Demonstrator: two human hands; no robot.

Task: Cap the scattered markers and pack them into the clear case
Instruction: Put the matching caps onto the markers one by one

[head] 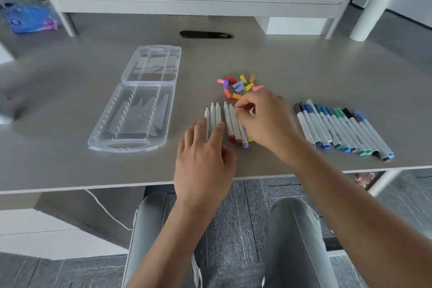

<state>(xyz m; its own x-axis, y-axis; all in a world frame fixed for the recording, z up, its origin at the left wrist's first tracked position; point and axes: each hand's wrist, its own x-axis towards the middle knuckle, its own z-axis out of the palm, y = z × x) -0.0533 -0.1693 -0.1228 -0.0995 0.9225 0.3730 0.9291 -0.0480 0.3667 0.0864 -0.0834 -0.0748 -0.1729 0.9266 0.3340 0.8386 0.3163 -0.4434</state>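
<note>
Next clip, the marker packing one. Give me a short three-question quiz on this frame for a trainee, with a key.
1. True or false: the clear case already holds markers.
2. Which group is capped: A) the markers under the hands, or B) the row at right?
3. Fill in: the loose caps lie just beyond the ____ hand.

Key: 1 false, the open case is empty. 2 B. 3 right; the left hand rests flat on the uncapped markers.

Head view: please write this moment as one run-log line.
left hand: rests on uncapped markers | right hand: pinches one | loose caps: unused | clear case: open, empty
</note>
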